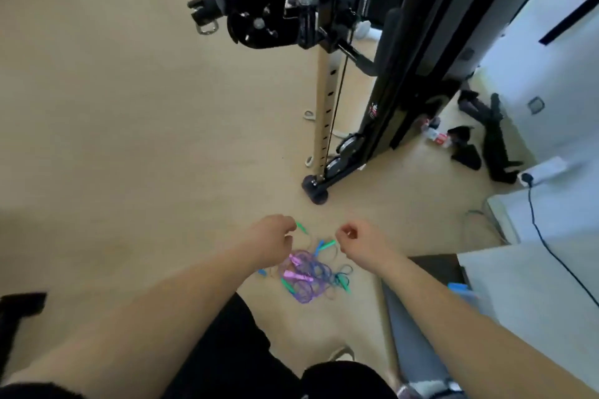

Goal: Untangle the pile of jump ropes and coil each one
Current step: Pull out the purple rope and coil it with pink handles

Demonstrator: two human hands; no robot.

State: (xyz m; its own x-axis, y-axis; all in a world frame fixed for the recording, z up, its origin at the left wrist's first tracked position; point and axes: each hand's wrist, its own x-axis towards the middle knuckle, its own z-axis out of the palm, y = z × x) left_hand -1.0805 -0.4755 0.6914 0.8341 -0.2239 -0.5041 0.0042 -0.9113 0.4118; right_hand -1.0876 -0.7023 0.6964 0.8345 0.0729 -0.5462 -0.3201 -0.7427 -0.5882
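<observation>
Left hand (270, 238): fingers curled, pinching a green handle (302, 228).
Right hand (355, 238): fingers curled; a grasp cannot be told.
Jump ropes (306, 278): tangled pile on the floor (129, 139), just beneath both hands.
Around: black gym machine (389, 91) beyond, grey mat (411, 317) right.

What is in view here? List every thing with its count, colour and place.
jump ropes: one tangled pile, purple, blue and green, on floor by the hands; number unclear
cable machine: one, black, top centre to right
post: one, beige, beside the machine
power cord: one, black, right side
floor: one, beige, throughout
left hand: one, bare, fingers by a green handle; grip unclear
right hand: one, bare, fingers curled above the pile; grip unclear
</observation>
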